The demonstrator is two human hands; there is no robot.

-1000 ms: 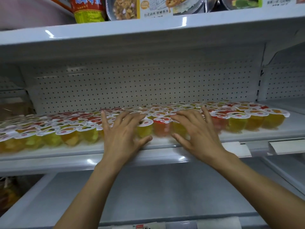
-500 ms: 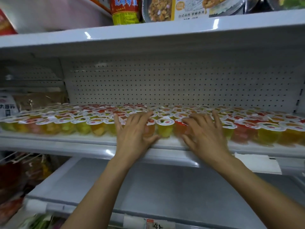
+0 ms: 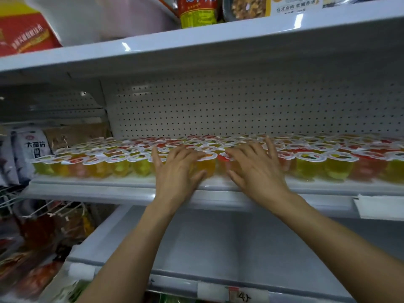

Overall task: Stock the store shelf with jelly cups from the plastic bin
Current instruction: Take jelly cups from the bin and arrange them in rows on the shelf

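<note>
The jelly cups (image 3: 214, 143) sit in the middle of the view, packed lid to lid in rows on the shelf (image 3: 87, 189) from 9 o'clock across to 3 o'clock and back to the pegboard wall (image 3: 240, 106). Both hands lie on the front rows at the centre. The left hand (image 3: 177, 169) and the right hand (image 3: 258, 169) are near each other, fingers spread and laid flat over the lids, thumbs low against the cup sides, pinching nothing.

The stocking looks nearly done, since the shelf shows a full single layer. What seems left is squaring the front row.

At 12 o'clock an upper shelf (image 3: 218, 40) carries a red can (image 3: 196, 12) and a pale tub (image 3: 98, 16); whether that tub is the bin I cannot tell. Flour bags (image 3: 28, 149) stand at 9 o'clock, a bare lower shelf (image 3: 218, 237) lies at 6 o'clock, and a white label (image 3: 380, 206) hangs at 4 o'clock.
</note>
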